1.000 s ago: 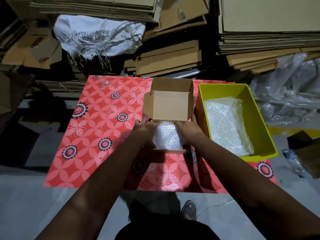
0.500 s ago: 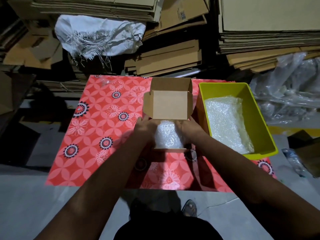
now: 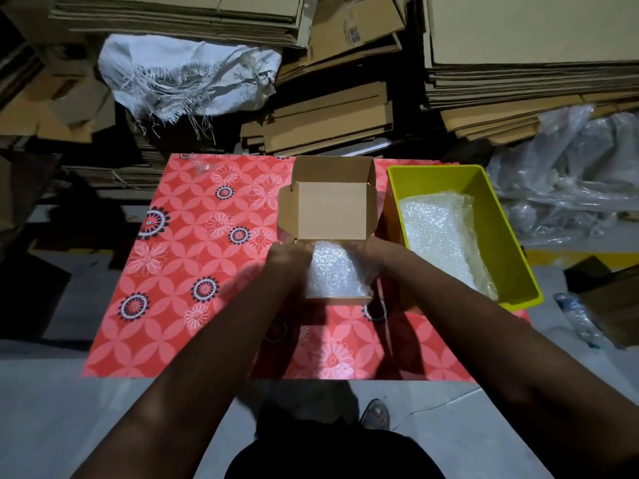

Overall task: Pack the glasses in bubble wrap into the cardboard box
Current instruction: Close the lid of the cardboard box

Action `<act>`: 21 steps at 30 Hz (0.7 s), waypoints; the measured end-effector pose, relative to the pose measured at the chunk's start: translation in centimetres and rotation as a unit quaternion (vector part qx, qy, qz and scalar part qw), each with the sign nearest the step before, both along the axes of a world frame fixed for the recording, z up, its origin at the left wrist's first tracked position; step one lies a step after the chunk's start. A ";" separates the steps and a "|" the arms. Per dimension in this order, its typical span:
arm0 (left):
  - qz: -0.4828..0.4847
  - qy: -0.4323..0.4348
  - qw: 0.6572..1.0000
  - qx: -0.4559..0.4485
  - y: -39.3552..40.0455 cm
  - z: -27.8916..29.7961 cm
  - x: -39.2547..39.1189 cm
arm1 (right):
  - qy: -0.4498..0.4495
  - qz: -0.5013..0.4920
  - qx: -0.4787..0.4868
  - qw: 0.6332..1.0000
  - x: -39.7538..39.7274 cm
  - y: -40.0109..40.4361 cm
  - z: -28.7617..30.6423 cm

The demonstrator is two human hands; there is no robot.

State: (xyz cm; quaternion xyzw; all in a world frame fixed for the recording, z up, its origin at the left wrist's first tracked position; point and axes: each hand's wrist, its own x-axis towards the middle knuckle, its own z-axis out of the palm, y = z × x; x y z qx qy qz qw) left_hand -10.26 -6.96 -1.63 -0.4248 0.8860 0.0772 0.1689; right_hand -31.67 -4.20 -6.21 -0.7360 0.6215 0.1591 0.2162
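A small cardboard box (image 3: pixel 337 299) stands on the red flowered table (image 3: pixel 193 257), its lid (image 3: pixel 330 210) tipped up and open at the back. A bubble-wrapped bundle (image 3: pixel 333 271) fills the box; the glasses inside the wrap are hidden. My left hand (image 3: pixel 288 262) is at the bundle's left side and my right hand (image 3: pixel 382 257) at its right side, fingers curled onto the wrap at the far edge. Both hands are dim and slightly blurred.
A yellow plastic bin (image 3: pixel 491 202) with bubble wrap sheets (image 3: pixel 442 236) stands right of the box. Stacks of flat cardboard (image 3: pixel 332 122), a white woven sack (image 3: pixel 186 74) and clear plastic bags (image 3: pixel 574 174) lie behind the table. My foot (image 3: pixel 377 414) shows on the grey floor.
Both hands have slid slightly further along the bundle's sides toward the lid. The box and bundle stay in place.
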 end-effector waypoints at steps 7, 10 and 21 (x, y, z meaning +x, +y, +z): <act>-0.013 0.202 0.979 -0.033 0.6 -2.1 3.4 | -0.012 -0.052 -0.143 0.988 1.5 3.9 0.2; 0.004 0.270 0.963 0.021 1.2 -0.9 4.0 | 0.019 -0.054 -0.089 0.994 1.6 3.7 2.0; 0.332 0.473 0.796 0.181 -3.5 1.7 5.5 | -0.221 -0.391 -0.324 0.833 -0.1 3.5 9.9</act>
